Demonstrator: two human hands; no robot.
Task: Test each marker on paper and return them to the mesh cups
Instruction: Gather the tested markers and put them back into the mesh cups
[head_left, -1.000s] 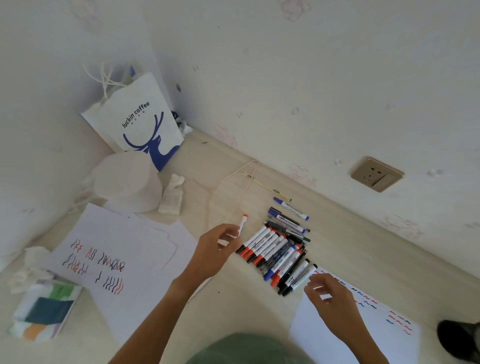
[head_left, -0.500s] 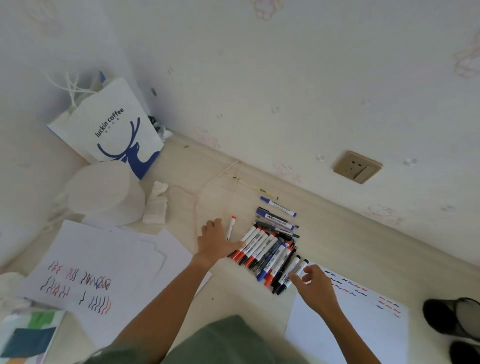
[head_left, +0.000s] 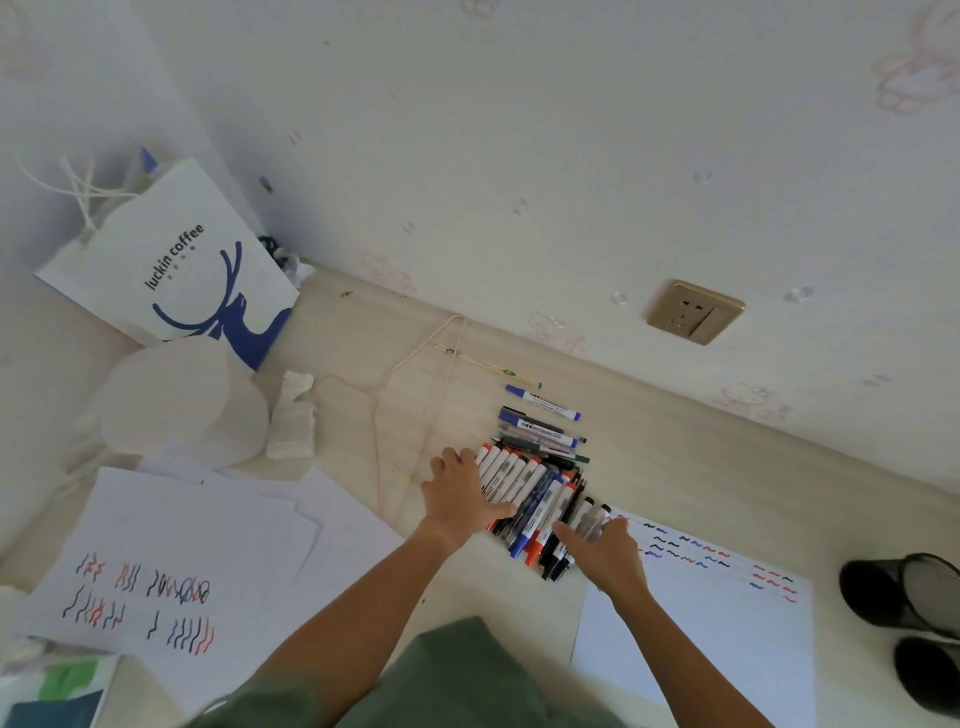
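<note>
White-barrelled markers (head_left: 524, 483), capped red, blue and black, lie in one packed row on the pale counter (head_left: 727, 467), with a few more loose just beyond toward the wall. We have our left hand (head_left: 457, 496) laid flat against the row's left edge, fingers straight and pressing, thumb across the lower barrels; our right hand (head_left: 605, 551) touches the row's right end with loosely extended fingers, and neither hand grasps anything. Step in hand, as we judge it: squaring the markers into a tidy bundle before gathering them. To do it well, we should push both sides inward evenly and keep the barrels parallel so none rolls off or rides up. Count: markers roughly twenty, too overlapped to tally exactly; mesh cups (head_left: 914, 618) two, dark, at the far right, well apart from the row; test sheet (head_left: 727, 623) one, beside our right hand, with squiggles along its top; scribbled papers (head_left: 171, 561) a loose stack at left, number unclear; coffee bag (head_left: 176, 270) one; wall socket (head_left: 695, 312) one.
</note>
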